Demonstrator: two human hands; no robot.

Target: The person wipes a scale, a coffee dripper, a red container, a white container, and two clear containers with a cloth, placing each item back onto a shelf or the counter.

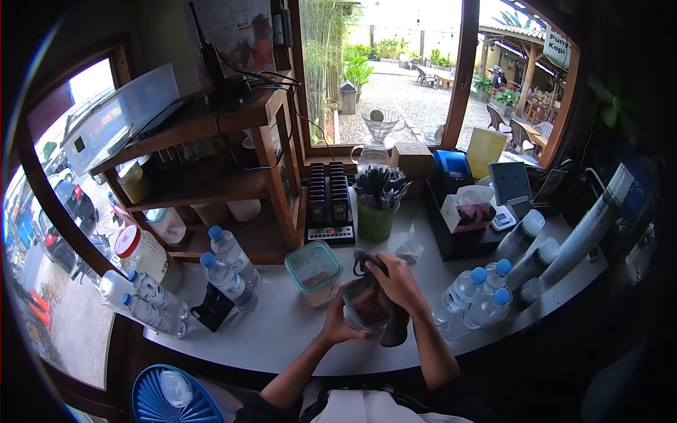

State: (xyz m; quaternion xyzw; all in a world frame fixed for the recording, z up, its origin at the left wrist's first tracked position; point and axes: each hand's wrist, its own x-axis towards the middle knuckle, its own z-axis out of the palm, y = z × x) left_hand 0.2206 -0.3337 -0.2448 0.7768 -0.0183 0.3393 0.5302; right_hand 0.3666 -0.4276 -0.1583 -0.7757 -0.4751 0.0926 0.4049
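My left hand (340,323) is wrapped around the side of a small clear food container (367,304) with a pale green rim and something dark reddish-brown showing through its top. In my right hand (396,279) is a dark grey cloth (396,330), which hangs down along the container's right side. Part of the cloth also sticks out above the fingers. Just left of the hands stands a second clear container (314,268) with a teal-rimmed lid and a little brown content. A small clear plastic bag (409,250) lies beyond my right hand.
Water bottles stand at the left (229,271) and right (472,299) of the white counter (275,345). A green pot (377,220) of black-wrapped utensils, a pager rack (330,204) and a tissue box (468,209) line the back. Stacked plastic cups (585,225) lean at right.
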